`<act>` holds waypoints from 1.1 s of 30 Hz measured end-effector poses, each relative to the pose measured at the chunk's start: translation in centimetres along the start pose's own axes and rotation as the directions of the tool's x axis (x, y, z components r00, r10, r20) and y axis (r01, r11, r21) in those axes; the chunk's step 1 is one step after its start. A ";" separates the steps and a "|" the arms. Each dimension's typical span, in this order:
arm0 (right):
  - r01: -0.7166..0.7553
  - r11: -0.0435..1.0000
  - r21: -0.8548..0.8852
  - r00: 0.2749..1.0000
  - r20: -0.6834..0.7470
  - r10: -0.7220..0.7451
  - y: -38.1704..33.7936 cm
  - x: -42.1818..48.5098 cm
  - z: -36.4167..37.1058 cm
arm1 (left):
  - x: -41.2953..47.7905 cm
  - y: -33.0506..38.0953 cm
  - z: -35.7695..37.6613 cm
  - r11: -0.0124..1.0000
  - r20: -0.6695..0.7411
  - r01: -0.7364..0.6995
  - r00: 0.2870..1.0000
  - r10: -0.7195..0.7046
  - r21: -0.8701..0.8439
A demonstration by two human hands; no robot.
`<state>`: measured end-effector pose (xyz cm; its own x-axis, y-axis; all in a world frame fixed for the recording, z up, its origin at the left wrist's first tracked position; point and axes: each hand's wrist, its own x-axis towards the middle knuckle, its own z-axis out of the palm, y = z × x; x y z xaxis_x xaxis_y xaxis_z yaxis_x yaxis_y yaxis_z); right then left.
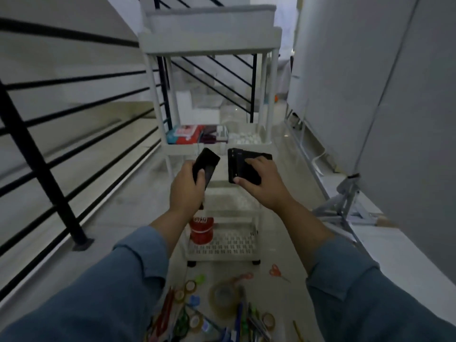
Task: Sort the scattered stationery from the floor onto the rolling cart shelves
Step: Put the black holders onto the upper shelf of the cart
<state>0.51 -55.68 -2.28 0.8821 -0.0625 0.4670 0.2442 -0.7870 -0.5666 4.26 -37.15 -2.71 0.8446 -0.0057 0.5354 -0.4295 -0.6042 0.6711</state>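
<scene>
Head view, centre of frame: white rolling cart (212, 40) with three shelves.

- Top shelf (209, 28), upper centre: contents hidden behind its wall.
- Middle shelf (217, 145): one red-and-blue pack (183, 134), one dark purple item (209, 135), and a cluster of small white pieces (244, 138), too blurred to count.
- Bottom shelf (229, 245), perforated: one red roll (201, 230) at its left side.

Floor, lower centre: one large clear tape roll (223, 294), one pair of orange scissors (275, 270), what appear to be four small tape rolls (191, 286), and a spread of pens (254, 324).

Left hand (186, 191): fingers curled round one flat black item (208, 157), held in front of the middle shelf.

Right hand (261, 183): fingers and thumb clasp a stack of flat black items (240, 161), just right of the left hand's item and apart from it.
</scene>
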 end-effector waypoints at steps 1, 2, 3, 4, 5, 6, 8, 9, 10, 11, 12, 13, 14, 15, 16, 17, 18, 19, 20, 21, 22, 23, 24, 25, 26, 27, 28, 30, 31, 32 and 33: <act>0.029 1.000 -0.005 0.999 -0.027 -0.029 -0.3 1.5 0.2 | 1.2 0.1 0.1 1.000 -0.025 -0.008 1.000 0.008 -0.022; 0.056 0.998 -0.012 0.997 -0.060 -0.057 -0.8 3.1 0.3 | 2.4 0.1 0.2 0.999 -0.046 -0.020 0.999 0.018 -0.045; 0.080 0.997 -0.019 0.992 -0.093 -0.081 -1.2 4.7 0.6 | 3.7 0.1 0.2 0.997 -0.062 -0.029 0.998 0.025 -0.069; 0.088 0.996 -0.027 0.989 -0.117 -0.090 -1.6 6.3 0.8 | 4.8 0.1 0.2 0.995 -0.075 -0.034 0.997 0.027 -0.094; 0.078 0.996 -0.036 0.988 -0.131 -0.082 -1.9 8.1 1.2 | 6.0 0.1 0.2 0.992 -0.086 -0.035 0.996 0.024 -0.121; 0.055 0.997 -0.054 0.989 -0.137 -0.062 -2.1 9.8 1.4 | 7.1 0.1 0.2 0.988 -0.099 -0.037 0.995 0.022 -0.150; -0.017 0.992 -0.124 0.995 -0.100 0.004 -2.1 13.4 1.7 | 9.2 0.1 0.2 0.979 -0.117 -0.028 0.993 0.005 -0.200; -0.062 0.983 -0.173 0.998 -0.037 0.057 -2.0 14.9 1.7 | 10.1 0.0 0.3 0.976 -0.121 -0.020 0.993 -0.006 -0.219; -0.100 0.966 -0.240 0.992 0.046 0.114 -1.9 16.2 1.5 | 11.0 -0.1 0.4 0.973 -0.124 -0.017 0.992 -0.012 -0.230; -0.120 0.939 -0.322 0.979 0.119 0.166 -1.6 17.5 1.4 | 11.7 -0.2 0.6 0.972 -0.124 -0.017 0.992 -0.013 -0.234; -0.135 0.904 -0.405 0.963 0.161 0.216 -1.5 18.4 1.2 | 12.2 -0.3 0.8 0.971 -0.122 -0.017 0.992 -0.012 -0.236; -0.151 0.870 -0.469 0.949 0.177 0.260 -1.1 19.2 1.1 | 12.7 -0.4 1.0 0.970 -0.116 -0.016 0.993 -0.013 -0.244; -0.172 0.838 -0.519 0.935 0.183 0.305 -0.8 19.9 1.1 | 13.0 -0.5 1.2 0.966 -0.109 -0.013 0.994 -0.016 -0.259; -0.188 0.809 -0.557 0.921 0.185 0.342 -0.2 20.7 1.3 | 13.3 -0.6 1.5 0.961 -0.100 -0.011 0.995 -0.017 -0.278; -0.188 0.784 -0.592 0.909 0.197 0.367 0.4 21.3 1.4 | 13.5 -0.6 1.8 0.955 -0.092 -0.017 0.996 -0.011 -0.296; -0.192 0.776 -0.601 0.900 0.207 0.383 0.8 21.7 1.6 | 13.7 -0.6 2.2 0.951 -0.086 -0.028 0.996 0.002 -0.308; -0.202 0.770 -0.605 0.889 0.216 0.404 1.2 22.1 1.8 | 13.8 -0.7 2.5 0.948 -0.081 -0.041 0.997 0.017 -0.316; -0.212 0.772 -0.600 0.882 0.223 0.415 1.6 22.4 2.0 | 14.0 -0.7 2.8 0.946 -0.075 -0.049 0.997 0.027 -0.320; -0.200 0.775 -0.599 0.885 0.228 0.405 1.8 22.5 2.1 | 14.1 -0.7 3.0 0.945 -0.069 -0.053 0.997 0.033 -0.322; -0.180 0.772 -0.609 0.891 0.231 0.390 2.0 22.5 2.2 | 14.2 -0.8 3.3 0.944 -0.065 -0.056 0.997 0.036 -0.325; -0.161 0.771 -0.616 0.900 0.228 0.370 2.1 22.5 2.3 | 14.4 -0.8 3.5 0.943 -0.060 -0.055 0.998 0.037 -0.329; -0.141 0.768 -0.625 0.909 0.226 0.351 2.2 22.4 2.3 | 14.5 -0.8 3.7 0.941 -0.053 -0.049 0.998 0.033 -0.336; -0.140 0.766 -0.628 0.910 0.224 0.350 2.3 22.3 2.4 | 14.6 -0.9 3.8 0.938 -0.046 -0.043 0.999 0.029 -0.344; -0.141 0.766 -0.627 0.912 0.219 0.347 2.6 22.4 2.5 | 14.8 -0.9 4.0 0.937 -0.040 -0.039 0.999 0.026 -0.347; -0.142 0.762 -0.631 0.911 0.218 0.351 2.6 22.2 2.6 | 14.8 -0.9 4.1 0.939 -0.038 -0.038 0.999 0.026 -0.341; -0.134 0.759 -0.637 0.914 0.217 0.343 2.6 22.2 2.5 | 14.9 -0.9 4.2 0.942 -0.037 -0.039 0.999 0.028 -0.333; -0.135 0.752 -0.645 0.911 0.218 0.351 2.7 22.2 2.6 | 14.9 -0.9 4.3 0.943 -0.036 -0.040 0.999 0.030 -0.331; -0.128 0.753 -0.646 0.910 0.226 0.349 2.7 22.3 2.5 | 14.9 -0.8 4.4 0.939 -0.033 -0.037 0.999 0.027 -0.341; -0.120 0.762 -0.636 0.914 0.228 0.334 2.7 22.4 2.4 | 14.9 -0.9 4.5 0.939 -0.032 -0.031 0.999 0.021 -0.344; -0.121 0.774 -0.621 0.921 0.221 0.321 2.7 22.4 2.3 | 14.9 -1.0 4.5 0.939 -0.032 -0.023 0.999 0.013 -0.343; -0.124 0.775 -0.619 0.927 0.206 0.313 2.9 22.5 2.4 | 14.9 -1.1 4.5 0.940 -0.031 -0.016 1.000 0.006 -0.341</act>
<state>22.01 -57.84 4.95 0.9773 -0.1777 0.1156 -0.1696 -0.9825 -0.0771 18.77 -40.19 2.20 0.8318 0.0152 0.5548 -0.5261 -0.2966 0.7970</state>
